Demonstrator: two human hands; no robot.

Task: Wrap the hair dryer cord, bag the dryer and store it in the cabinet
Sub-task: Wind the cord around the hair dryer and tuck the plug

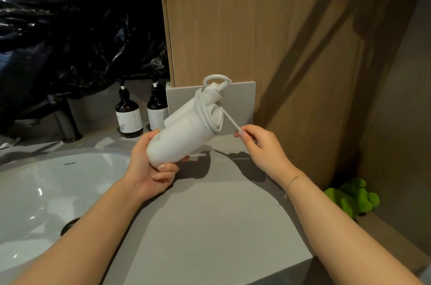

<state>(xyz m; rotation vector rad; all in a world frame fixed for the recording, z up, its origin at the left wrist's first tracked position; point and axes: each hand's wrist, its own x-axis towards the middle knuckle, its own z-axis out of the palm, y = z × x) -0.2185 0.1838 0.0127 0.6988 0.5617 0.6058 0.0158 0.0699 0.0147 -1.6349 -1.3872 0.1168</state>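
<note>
The right hand [261, 144] pinched the free run of the white cord [231, 121] between thumb and fingertips, pulled taut off the coils already wound round the dryer's far end. The left hand [151, 168] curled under and round the near end of the hair dryer [182, 140], holding it tilted above the grey counter [210, 214], beside the sink [35, 191]. So the dryer sat up and left of the pinch, joined only by that tight strand. The risk, likely enough: slack in the pinch would let the coils spring loose, or a hard tug could twist the barrel out of the left palm toward the basin.
</note>
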